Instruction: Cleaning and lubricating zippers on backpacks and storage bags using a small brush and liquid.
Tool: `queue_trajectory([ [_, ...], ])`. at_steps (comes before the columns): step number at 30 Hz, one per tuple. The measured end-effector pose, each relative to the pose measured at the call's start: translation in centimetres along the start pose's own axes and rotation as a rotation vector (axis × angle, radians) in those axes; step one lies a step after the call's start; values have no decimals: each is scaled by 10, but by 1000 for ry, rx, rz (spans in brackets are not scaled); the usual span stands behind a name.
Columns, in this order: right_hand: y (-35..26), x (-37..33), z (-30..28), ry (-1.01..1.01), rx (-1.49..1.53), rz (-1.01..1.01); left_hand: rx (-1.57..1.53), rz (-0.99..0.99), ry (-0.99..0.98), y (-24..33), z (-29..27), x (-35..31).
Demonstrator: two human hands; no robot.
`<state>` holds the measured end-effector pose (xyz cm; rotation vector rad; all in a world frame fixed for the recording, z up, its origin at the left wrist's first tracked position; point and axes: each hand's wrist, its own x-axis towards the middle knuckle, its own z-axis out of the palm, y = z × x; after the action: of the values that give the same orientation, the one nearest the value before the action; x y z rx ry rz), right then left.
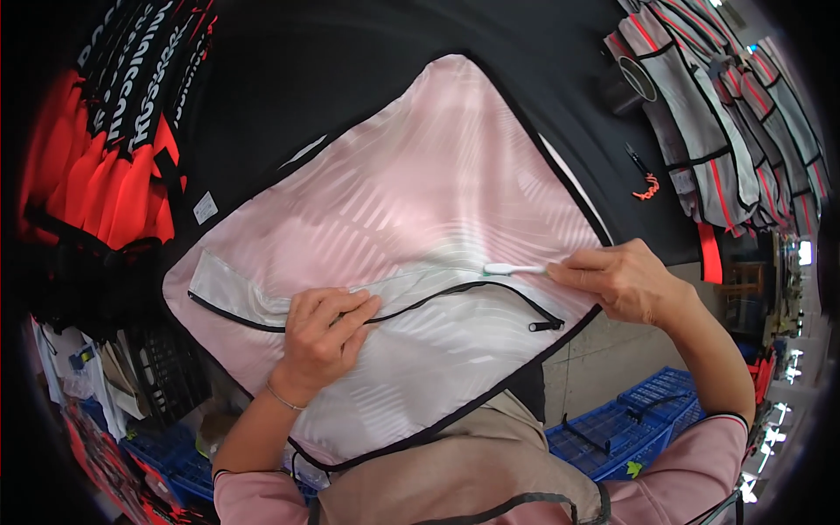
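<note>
A pink and white patterned fabric cover [402,166] with black bound edges lies at an angle over the black table. Across its lower half runs an open black zipper [429,302], its puller [546,326] at the right end. My right hand [617,278] grips a white toothbrush [516,269], whose head touches the pale fabric just above the zipper. My left hand [328,337] lies on the cover beside the zipper's left part, fingers partly spread and pressing the fabric. A pale fabric flap [232,284] sticks up to the left of it.
Red and black printed pieces [114,184] are stacked at the left. Grey pieces with red stripes [700,122] hang at the right, near a dark cup [632,85] and small thread snips [641,171]. Blue crates [621,420] stand below the table at the lower right.
</note>
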<state>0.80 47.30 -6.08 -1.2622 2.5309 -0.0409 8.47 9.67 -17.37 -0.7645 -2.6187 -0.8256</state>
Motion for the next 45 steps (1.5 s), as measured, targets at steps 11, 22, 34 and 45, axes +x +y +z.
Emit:
queue_trajectory([
  [11,-13,-2,28,151,70,60,-364,39,-8,66,63,55],
  [22,-35,-27,31,65,33,113,-295,179,58,54,82,44],
  [34,-64,-27,54,291,104,252,-547,32,162,56,84,49],
  [45,-66,-64,55,211,139,359,-358,137,-163,126,48,87],
])
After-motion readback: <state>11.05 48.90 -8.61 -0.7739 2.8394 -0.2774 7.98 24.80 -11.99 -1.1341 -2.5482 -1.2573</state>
